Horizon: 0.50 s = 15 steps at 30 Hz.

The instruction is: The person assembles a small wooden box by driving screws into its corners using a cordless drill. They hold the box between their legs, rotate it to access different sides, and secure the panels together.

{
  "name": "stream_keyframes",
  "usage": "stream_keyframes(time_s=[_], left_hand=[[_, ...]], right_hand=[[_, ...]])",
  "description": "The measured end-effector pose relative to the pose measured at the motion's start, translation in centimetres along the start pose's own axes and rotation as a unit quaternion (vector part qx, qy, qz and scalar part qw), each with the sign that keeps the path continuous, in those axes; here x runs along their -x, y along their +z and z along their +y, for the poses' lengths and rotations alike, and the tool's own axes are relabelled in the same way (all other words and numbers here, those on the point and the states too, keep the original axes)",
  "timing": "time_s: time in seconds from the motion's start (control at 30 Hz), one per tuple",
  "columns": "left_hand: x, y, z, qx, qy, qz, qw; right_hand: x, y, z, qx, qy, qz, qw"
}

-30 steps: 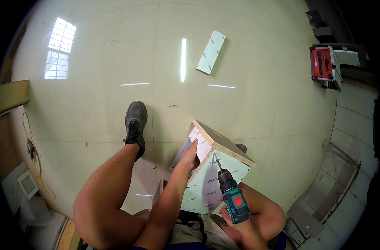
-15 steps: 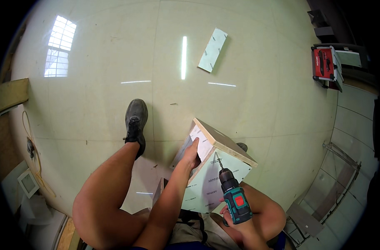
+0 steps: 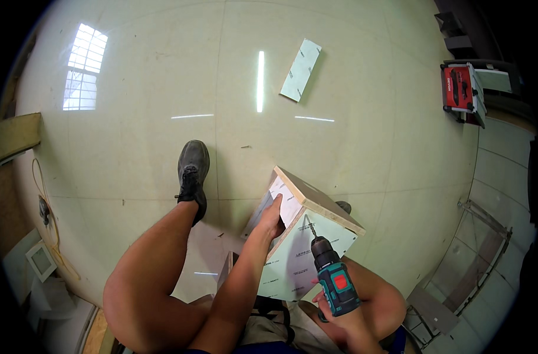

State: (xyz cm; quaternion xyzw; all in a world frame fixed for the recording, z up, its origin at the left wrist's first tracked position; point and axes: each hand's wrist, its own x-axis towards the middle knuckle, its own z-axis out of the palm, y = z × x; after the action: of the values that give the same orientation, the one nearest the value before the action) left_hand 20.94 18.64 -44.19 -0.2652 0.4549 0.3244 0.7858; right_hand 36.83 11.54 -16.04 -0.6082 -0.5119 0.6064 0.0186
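Note:
A box of film-covered boards (image 3: 289,259) stands tilted between my legs, its bare board edges showing at the top. My left hand (image 3: 272,221) grips it from inside, the thumb on the white inner face and the fingers partly hidden behind the boards. My right hand (image 3: 323,307) is wrapped round the handle of a teal and black cordless drill (image 3: 335,282). The drill's long bit (image 3: 312,229) points away from me at the upper part of the film-covered side, near the board edge. Whether its tip touches the panel I cannot tell.
A loose film-covered board (image 3: 301,71) lies on the glossy tiled floor ahead. A screw (image 3: 245,147) lies nearer. At the far right stands a red and silver case (image 3: 460,91); a folding metal frame (image 3: 487,236) is below it. A yellow cord (image 3: 53,230) runs along the left.
The drill has shifted very slightly right and toward me. My left hand and the box hold almost the same place.

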Motion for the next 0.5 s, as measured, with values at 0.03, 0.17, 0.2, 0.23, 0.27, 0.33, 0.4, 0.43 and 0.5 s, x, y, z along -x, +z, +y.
stream_keyframes(time_s=[0.03,0.17,0.2,0.23,0.27,0.33,0.4,0.43,0.5], left_hand=[[0.0,0.0,0.1,-0.001,-0.002,0.004,1.0],[0.3,0.5,-0.3,0.001,-0.005,0.005,1.0],[0.3,0.6,-0.2,0.002,-0.004,0.001,1.0],[0.2,0.4,-0.1,0.003,-0.005,-0.002,1.0],[0.1,0.3,-0.1,0.004,-0.007,-0.005,1.0],[-0.2,-0.2,-0.1,0.012,-0.006,-0.013,1.0],[-0.7,-0.6,-0.3,0.025,-0.004,-0.024,0.999],[-0.9,-0.9,-0.4,0.029,-0.006,-0.023,0.999],[-1.0,-1.0,-0.5,0.037,-0.009,-0.023,0.999]], right_hand=[[-0.1,0.0,-0.1,-0.014,0.007,0.001,1.0],[-0.1,-0.8,-1.6,-0.097,0.054,0.017,0.994],[-0.4,-1.2,-2.5,-0.096,0.052,0.014,0.994],[-0.7,-1.6,-3.3,-0.097,0.051,0.009,0.994],[-1.0,-2.0,-4.2,-0.094,0.039,0.005,0.995],[-1.4,-2.9,-5.0,-0.08,0.034,-0.009,0.996],[-1.4,-3.8,-5.3,-0.06,0.049,-0.024,0.997],[-1.6,-3.8,-6.5,-0.145,0.096,0.009,0.985],[-2.0,-4.2,-7.8,-0.133,0.119,0.001,0.984]])
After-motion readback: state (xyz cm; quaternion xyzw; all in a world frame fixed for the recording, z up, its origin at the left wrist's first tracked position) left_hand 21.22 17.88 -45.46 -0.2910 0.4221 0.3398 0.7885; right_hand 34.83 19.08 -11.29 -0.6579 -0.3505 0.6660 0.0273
